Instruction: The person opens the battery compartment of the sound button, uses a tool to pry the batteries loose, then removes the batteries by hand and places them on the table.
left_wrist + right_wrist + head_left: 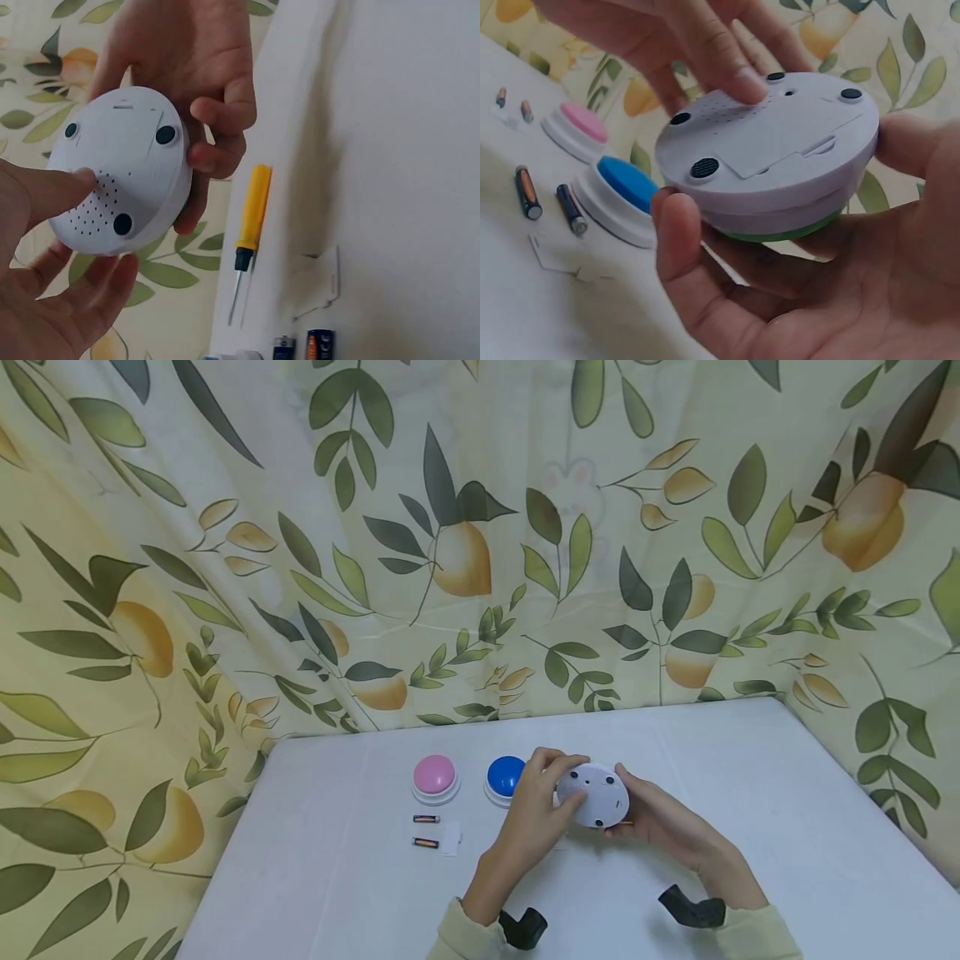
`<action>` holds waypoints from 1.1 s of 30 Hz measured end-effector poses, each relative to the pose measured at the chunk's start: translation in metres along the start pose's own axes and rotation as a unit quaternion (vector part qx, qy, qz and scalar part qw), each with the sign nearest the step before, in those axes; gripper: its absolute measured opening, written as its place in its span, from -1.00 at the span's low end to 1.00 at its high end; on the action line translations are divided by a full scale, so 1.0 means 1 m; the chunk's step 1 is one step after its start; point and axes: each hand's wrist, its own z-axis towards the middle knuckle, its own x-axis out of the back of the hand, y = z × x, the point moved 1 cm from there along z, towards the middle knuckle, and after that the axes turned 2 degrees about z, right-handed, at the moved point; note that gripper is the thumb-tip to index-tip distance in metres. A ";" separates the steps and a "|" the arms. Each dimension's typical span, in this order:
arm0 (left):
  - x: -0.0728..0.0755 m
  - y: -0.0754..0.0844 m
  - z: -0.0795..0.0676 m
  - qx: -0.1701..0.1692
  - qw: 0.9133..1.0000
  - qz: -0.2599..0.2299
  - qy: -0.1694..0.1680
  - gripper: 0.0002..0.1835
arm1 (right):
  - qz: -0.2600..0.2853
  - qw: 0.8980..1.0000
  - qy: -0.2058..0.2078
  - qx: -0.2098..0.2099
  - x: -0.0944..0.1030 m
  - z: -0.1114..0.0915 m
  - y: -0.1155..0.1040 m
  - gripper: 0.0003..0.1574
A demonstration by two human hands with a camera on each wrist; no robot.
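A round push-button buzzer [596, 797] is held upside down, its white underside with dark feet and speaker holes facing up. In the right wrist view, its green button [795, 231] shows underneath, and a battery cover [791, 146] sits in the base. My left hand [534, 802] pinches the buzzer, thumb on the speaker holes and fingers round the far edge. From the other side my right hand [667, 820] grips the rim between thumb and fingers. Behind the left hand stands a buzzer with a blue button [506, 775], partly hidden.
A pink-button buzzer [434, 777] stands left of the blue one. Two batteries [426, 819] lie before it beside a white cover [450, 839]. The left wrist view shows a yellow screwdriver [255, 210], another cover [321, 283] and two more batteries [320, 345]. A patterned curtain [480, 652] hangs behind.
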 end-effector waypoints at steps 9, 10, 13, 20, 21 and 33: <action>-0.002 -0.015 -0.011 0.072 0.988 -0.134 0.003 -0.46 | -0.006 0.999 -0.017 -0.028 -0.005 -0.003 -0.006 -0.25; -0.003 -0.017 -0.012 0.078 0.986 -0.150 0.007 -0.46 | -0.004 0.999 -0.019 -0.026 -0.005 -0.003 -0.006 -0.27; -0.004 -0.023 -0.015 0.094 0.977 -0.190 0.019 -0.45 | 0.005 1.000 -0.022 -0.015 -0.005 -0.005 -0.007 -0.34; -0.006 -0.033 -0.021 0.124 0.961 -0.245 0.025 -0.38 | -0.073 0.996 0.043 -0.004 -0.011 -0.002 -0.011 -0.24; -0.005 -0.032 -0.021 0.128 0.961 -0.245 0.022 -0.37 | -0.092 0.994 0.059 -0.003 -0.013 0.000 -0.012 -0.21; -0.004 -0.031 -0.029 0.144 0.940 -0.310 -0.008 -0.37 | -0.234 0.948 0.202 0.075 -0.042 0.008 -0.017 -0.35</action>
